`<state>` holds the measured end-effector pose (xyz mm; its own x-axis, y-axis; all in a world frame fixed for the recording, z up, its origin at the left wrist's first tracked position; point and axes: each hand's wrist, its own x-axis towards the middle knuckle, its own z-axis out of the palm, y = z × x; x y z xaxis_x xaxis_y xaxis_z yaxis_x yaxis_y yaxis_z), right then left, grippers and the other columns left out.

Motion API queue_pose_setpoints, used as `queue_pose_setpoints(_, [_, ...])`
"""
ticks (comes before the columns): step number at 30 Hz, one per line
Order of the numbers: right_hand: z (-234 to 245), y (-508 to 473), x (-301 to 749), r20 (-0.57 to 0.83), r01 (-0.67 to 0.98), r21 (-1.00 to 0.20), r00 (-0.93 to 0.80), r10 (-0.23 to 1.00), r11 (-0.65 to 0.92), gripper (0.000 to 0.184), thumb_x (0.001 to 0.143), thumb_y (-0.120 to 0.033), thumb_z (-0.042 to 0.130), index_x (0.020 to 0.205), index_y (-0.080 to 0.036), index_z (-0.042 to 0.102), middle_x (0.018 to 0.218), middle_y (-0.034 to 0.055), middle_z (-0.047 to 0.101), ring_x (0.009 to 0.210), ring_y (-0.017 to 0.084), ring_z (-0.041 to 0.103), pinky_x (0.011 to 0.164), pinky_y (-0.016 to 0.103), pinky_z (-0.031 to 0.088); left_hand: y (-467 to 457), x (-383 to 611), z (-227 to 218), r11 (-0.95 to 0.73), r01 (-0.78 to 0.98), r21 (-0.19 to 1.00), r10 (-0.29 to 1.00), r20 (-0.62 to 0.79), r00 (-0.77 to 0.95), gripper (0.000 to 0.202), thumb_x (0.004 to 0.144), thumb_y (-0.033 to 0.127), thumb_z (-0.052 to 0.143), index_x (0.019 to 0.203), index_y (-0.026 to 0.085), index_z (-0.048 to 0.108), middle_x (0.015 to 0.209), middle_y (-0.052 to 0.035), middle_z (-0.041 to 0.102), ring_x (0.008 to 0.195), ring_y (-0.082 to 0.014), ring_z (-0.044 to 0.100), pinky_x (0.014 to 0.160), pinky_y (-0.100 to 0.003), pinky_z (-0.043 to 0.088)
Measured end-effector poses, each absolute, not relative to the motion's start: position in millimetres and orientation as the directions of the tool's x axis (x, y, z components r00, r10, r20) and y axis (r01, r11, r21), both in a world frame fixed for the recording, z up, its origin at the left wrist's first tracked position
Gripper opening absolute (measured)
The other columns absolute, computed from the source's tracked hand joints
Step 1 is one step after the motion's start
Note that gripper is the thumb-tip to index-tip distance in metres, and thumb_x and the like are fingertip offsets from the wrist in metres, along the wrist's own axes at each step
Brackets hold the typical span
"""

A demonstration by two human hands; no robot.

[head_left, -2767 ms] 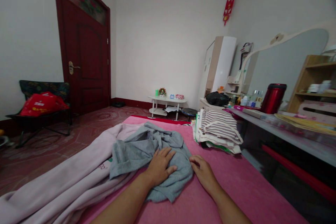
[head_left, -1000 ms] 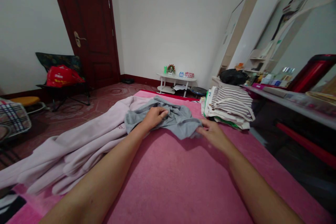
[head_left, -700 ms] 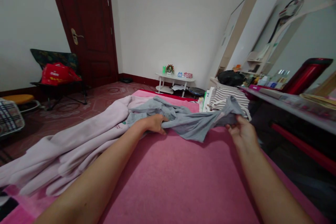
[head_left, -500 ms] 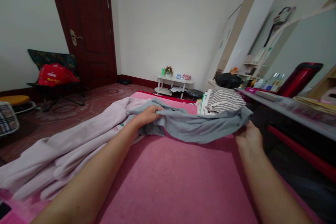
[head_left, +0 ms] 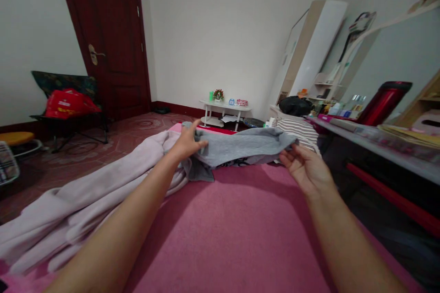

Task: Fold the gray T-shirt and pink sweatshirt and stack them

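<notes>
Head view. From where I stand, one person is at a pink cover [head_left: 237, 229], both forearms reaching out over it. A gray garment [head_left: 244, 144] is stretched between the two hands — its middle held up off the cover, a dark print showing along the lower edge, one corner sagging near the left hand [head_left: 187, 144]. That hand is at the garment's left end, thumb and forefinger spread apart; the lower fingers I cannot make out. The right hand [head_left: 307, 169] has the other end pinched between thumb and fingertips, palm turned partly up.

Left of the gray cloth lies a long pale-pink garment [head_left: 96, 192], loosely bunched. Beyond the right hand, a striped piece of clothing [head_left: 298, 129], partly hidden. Farther right, a red flask [head_left: 385, 103] on a desk [head_left: 343, 134]. Background — a red bag [head_left: 68, 104] on a folding chair [head_left: 57, 81], a closed door [head_left: 110, 50], a low white table [head_left: 223, 105] against the wall.
</notes>
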<state>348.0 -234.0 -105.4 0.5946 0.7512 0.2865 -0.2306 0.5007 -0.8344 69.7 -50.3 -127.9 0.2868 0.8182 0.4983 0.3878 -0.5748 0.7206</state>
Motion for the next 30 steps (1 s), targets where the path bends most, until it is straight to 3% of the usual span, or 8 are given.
queue_pose_setpoints(3, [-104,-230,340,0.236,-0.364,-0.773,0.596,0.767,0.52,0.009,0.073,-0.006,0.061,0.077,-0.014,0.063,0.078,0.0043,0.071,0.07,0.015,0.07,0.066,0.023,0.06,-70,77,-129,-0.615,0.713,0.337,0.788,0.231,0.571,0.05,0.065,0.036,0.074,0.114,0.026,0.067,0.113,-0.0094,0.058,0.102,-0.0288,0.058,0.092,-0.04,0.044])
queue_pose_setpoints(6, [-102,-229,341,0.214,-0.382,-0.733,0.656,0.723,0.563,0.015,0.073,0.0,0.056,0.071,-0.014,0.062,0.073,0.0031,0.071,0.07,0.014,0.071,0.069,0.022,0.06,-91,85,-119,-0.554,0.823,0.129,0.815,0.286,0.504,0.03,0.073,0.043,0.066,0.093,0.022,0.074,0.103,-0.0126,0.061,0.096,-0.0306,0.06,0.082,-0.039,0.046])
queue_pose_setpoints(10, [-97,-230,336,0.143,-0.409,-0.708,0.716,0.684,0.576,0.021,0.075,0.003,0.048,0.07,-0.012,0.062,0.073,0.0046,0.072,0.071,0.013,0.071,0.071,0.023,0.06,-127,112,-116,-0.625,0.768,0.143,0.755,0.361,0.547,0.044,0.078,0.061,0.054,0.083,0.021,0.072,0.09,-0.0117,0.064,0.086,-0.0291,0.061,0.073,-0.037,0.045])
queue_pose_setpoints(13, [-96,-233,328,0.195,-0.396,-0.697,0.698,0.689,0.598,0.017,0.074,0.0,0.053,0.071,-0.013,0.062,0.076,0.003,0.072,0.074,0.013,0.07,0.075,0.025,0.06,-150,136,-138,-0.714,0.687,0.135,0.68,0.364,0.636,0.06,0.066,0.067,0.064,0.102,0.019,0.067,0.101,-0.0131,0.063,0.094,-0.0317,0.058,0.079,-0.04,0.045])
queue_pose_setpoints(16, [-96,-237,322,0.278,-0.362,-0.693,0.662,0.695,0.623,0.009,0.072,-0.005,0.063,0.074,-0.014,0.063,0.079,0.0007,0.07,0.076,0.012,0.069,0.077,0.027,0.059,-148,146,-167,-0.719,0.694,0.041,0.612,0.511,0.603,0.058,0.07,0.045,0.069,0.119,0.017,0.056,0.118,-0.0149,0.056,0.107,-0.0322,0.052,0.087,-0.042,0.042])
queue_pose_setpoints(21, [-96,-238,324,0.284,-0.356,-0.671,0.687,0.669,0.651,0.008,0.07,-0.006,0.066,0.073,-0.013,0.063,0.078,0.0014,0.069,0.074,0.012,0.068,0.073,0.025,0.06,-106,130,-183,-0.695,0.719,0.009,0.605,0.547,0.578,0.026,0.087,0.011,0.04,0.099,0.016,0.062,0.1,-0.0117,0.064,0.095,-0.0269,0.057,0.082,-0.039,0.041])
queue_pose_setpoints(26, [-95,-235,333,0.227,-0.366,-0.659,0.736,0.638,0.657,0.013,0.069,-0.001,0.059,0.071,-0.013,0.063,0.077,0.0025,0.069,0.075,0.014,0.068,0.077,0.029,0.06,-77,113,-164,-0.721,0.562,0.405,0.661,0.646,0.383,0.024,0.085,0.013,0.043,0.1,0.019,0.06,0.089,-0.0075,0.066,0.087,-0.0241,0.06,0.079,-0.035,0.041])
queue_pose_setpoints(30, [-104,-229,344,0.265,-0.3,-0.699,0.734,0.625,0.649,0.014,0.067,-0.001,0.06,0.072,-0.014,0.063,0.079,0.0031,0.07,0.079,0.015,0.069,0.083,0.031,0.058,-63,97,-134,-0.519,0.074,0.851,0.855,0.517,0.053,0.012,0.078,0.027,0.052,0.079,0.018,0.059,0.074,-0.003,0.063,0.073,-0.0203,0.058,0.069,-0.029,0.042])
